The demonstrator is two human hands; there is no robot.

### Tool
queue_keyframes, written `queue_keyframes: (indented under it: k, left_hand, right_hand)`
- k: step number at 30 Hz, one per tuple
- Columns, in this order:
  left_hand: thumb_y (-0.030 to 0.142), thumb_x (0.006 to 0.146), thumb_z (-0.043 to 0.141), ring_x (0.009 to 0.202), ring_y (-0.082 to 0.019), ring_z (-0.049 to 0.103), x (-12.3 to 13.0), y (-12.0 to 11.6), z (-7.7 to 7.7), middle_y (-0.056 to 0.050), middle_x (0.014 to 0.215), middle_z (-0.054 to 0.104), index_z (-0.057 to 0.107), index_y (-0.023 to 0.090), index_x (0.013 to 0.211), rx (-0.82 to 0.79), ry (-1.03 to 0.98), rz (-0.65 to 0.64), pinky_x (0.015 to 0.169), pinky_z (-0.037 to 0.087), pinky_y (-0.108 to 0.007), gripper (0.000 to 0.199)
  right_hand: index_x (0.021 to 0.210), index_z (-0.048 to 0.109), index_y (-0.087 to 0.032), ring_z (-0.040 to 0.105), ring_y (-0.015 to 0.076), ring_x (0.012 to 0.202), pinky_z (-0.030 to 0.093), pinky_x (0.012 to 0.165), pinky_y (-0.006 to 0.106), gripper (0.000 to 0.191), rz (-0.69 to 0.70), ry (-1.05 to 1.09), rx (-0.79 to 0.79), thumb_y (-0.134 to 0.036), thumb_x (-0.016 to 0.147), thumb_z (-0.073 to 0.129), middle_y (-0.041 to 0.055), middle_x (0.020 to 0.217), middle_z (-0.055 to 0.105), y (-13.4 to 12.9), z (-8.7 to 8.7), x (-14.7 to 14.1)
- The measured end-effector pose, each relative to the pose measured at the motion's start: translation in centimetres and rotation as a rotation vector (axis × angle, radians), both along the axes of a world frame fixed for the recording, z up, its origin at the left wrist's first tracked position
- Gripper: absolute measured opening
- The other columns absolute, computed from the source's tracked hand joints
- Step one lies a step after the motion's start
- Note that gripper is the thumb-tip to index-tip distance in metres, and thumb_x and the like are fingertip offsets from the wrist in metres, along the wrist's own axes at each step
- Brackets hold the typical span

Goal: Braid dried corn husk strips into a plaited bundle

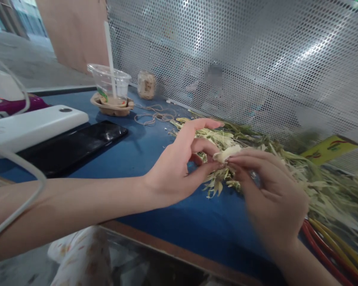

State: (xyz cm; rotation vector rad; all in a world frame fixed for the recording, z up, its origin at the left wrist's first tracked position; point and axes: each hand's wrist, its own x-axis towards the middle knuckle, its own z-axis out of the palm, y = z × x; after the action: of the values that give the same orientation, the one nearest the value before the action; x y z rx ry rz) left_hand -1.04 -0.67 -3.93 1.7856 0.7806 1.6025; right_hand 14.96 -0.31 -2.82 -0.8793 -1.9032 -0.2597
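Between my two hands, over the middle of the blue table [155, 151], is a small pale, petal-like piece [230, 152]. My left hand [181, 163] pinches its near side with thumb and fingers, the index finger raised above. From the right, my right hand [271, 190] grips the other side between thumb and fingertips. The fingertips of both hands nearly meet. Behind and below them lies a heap of pale green dried plant pieces [216, 186], partly hidden by the hands. More stalks and leaves [328, 194] spread to the right.
At the left are a black phone [74, 147], a white power bank [38, 125] and a white cable [26, 163]. A plastic cup [119, 85] with a straw, a small jar [146, 85] and string [155, 116] sit behind. A perforated metal panel [241, 51] borders the table.
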Motion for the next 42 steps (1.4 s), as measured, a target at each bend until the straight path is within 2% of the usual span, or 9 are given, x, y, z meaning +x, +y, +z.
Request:
queue_keyframes:
  k: [3, 8, 14, 16, 20, 25, 34, 39, 42]
  left_hand:
    - [0.013, 0.074, 0.06, 0.071, -0.013, 0.059, 0.03, -0.02, 0.11, 0.003, 0.074, 0.058, 0.036, 0.025, 0.11, 0.004, 0.001, -0.042, 0.061, 0.049, -0.024, 0.044]
    - [0.014, 0.073, 0.061, 0.059, -0.01, 0.057, 0.35, -0.12, 0.24, 0.004, 0.069, 0.056, 0.037, 0.024, 0.106, -0.152, -0.078, -0.141, 0.052, 0.048, -0.021, 0.042]
    - [0.015, 0.075, 0.059, 0.057, -0.009, 0.054, 0.46, -0.2, 0.32, 0.003, 0.07, 0.055, 0.035, 0.023, 0.107, -0.23, -0.169, -0.248, 0.052, 0.047, -0.021, 0.04]
    - [0.015, 0.075, 0.059, 0.057, -0.009, 0.054, 0.42, -0.16, 0.36, 0.003, 0.069, 0.055, 0.035, 0.022, 0.107, -0.233, -0.178, -0.242, 0.052, 0.047, -0.021, 0.041]
    - [0.016, 0.076, 0.058, 0.055, -0.01, 0.054, 0.3, -0.02, 0.3, 0.004, 0.067, 0.054, 0.034, 0.021, 0.107, -0.235, -0.152, -0.197, 0.051, 0.046, -0.021, 0.04]
    - [0.016, 0.074, 0.06, 0.055, -0.01, 0.054, 0.19, 0.08, 0.34, 0.005, 0.064, 0.053, 0.035, 0.021, 0.106, -0.255, -0.176, -0.149, 0.05, 0.044, -0.021, 0.041]
    - [0.014, 0.073, 0.059, 0.051, -0.009, 0.052, 0.12, -0.12, 0.51, 0.007, 0.056, 0.05, 0.033, 0.018, 0.109, -0.288, -0.129, -0.08, 0.049, 0.043, -0.021, 0.045]
    - [0.014, 0.072, 0.061, 0.05, -0.008, 0.05, 0.23, -0.22, 0.11, 0.007, 0.057, 0.049, 0.035, 0.021, 0.111, -0.285, -0.119, -0.041, 0.046, 0.041, -0.018, 0.047]
    - [0.013, 0.073, 0.059, 0.05, -0.009, 0.051, 0.35, -0.19, -0.13, 0.006, 0.058, 0.05, 0.034, 0.023, 0.112, -0.292, -0.123, -0.039, 0.046, 0.043, -0.018, 0.047]
  right_hand:
    - [0.078, 0.063, -0.023, 0.061, 0.0165, 0.079, 0.05, 0.072, 0.031, 0.013, 0.017, -0.001, 0.019, -0.011, 0.075, 0.059, 0.0012, 0.083, 0.065, -0.16, 0.09, 0.11]
    - [0.074, 0.063, -0.024, 0.062, 0.0165, 0.075, 0.051, 0.068, 0.031, 0.016, 0.093, 0.061, 0.077, -0.008, 0.072, 0.062, 0.0001, 0.077, 0.065, -0.03, -0.18, 0.19]
    - [0.079, 0.063, -0.022, 0.061, 0.0137, 0.067, 0.051, 0.056, 0.026, 0.009, 0.085, 0.197, -0.151, -0.017, 0.072, 0.064, 0.0014, 0.082, 0.065, 0.03, -0.35, 0.04]
    - [0.078, 0.064, -0.022, 0.061, 0.014, 0.069, 0.052, 0.059, 0.027, 0.008, 0.061, 0.177, -0.138, -0.016, 0.073, 0.063, 0.0009, 0.08, 0.066, -0.06, -0.35, -0.04]
    - [0.075, 0.064, -0.023, 0.064, 0.0165, 0.075, 0.053, 0.069, 0.03, 0.01, 0.0, 0.045, 0.013, -0.013, 0.074, 0.062, 0.0003, 0.078, 0.069, -0.27, -0.29, -0.28]
    - [0.079, 0.065, -0.025, 0.066, 0.018, 0.076, 0.054, 0.07, 0.032, 0.016, -0.004, -0.087, 0.09, -0.012, 0.073, 0.06, 0.0005, 0.083, 0.07, -0.6, -0.11, -0.43]
    - [0.078, 0.068, -0.025, 0.066, 0.0173, 0.076, 0.053, 0.07, 0.032, 0.012, 0.053, -0.092, -0.021, -0.015, 0.073, 0.063, -0.0001, 0.082, 0.07, -0.35, 0.11, 0.46]
    - [0.074, 0.068, -0.024, 0.065, 0.0164, 0.072, 0.053, 0.066, 0.03, 0.011, 0.142, -0.047, -0.148, -0.014, 0.072, 0.063, -0.0005, 0.076, 0.07, 0.07, 0.15, 0.46]
    - [0.074, 0.068, -0.022, 0.065, 0.0159, 0.072, 0.051, 0.066, 0.03, 0.01, 0.134, -0.071, -0.157, -0.014, 0.073, 0.062, 0.0006, 0.077, 0.07, 0.03, -0.02, 0.28]
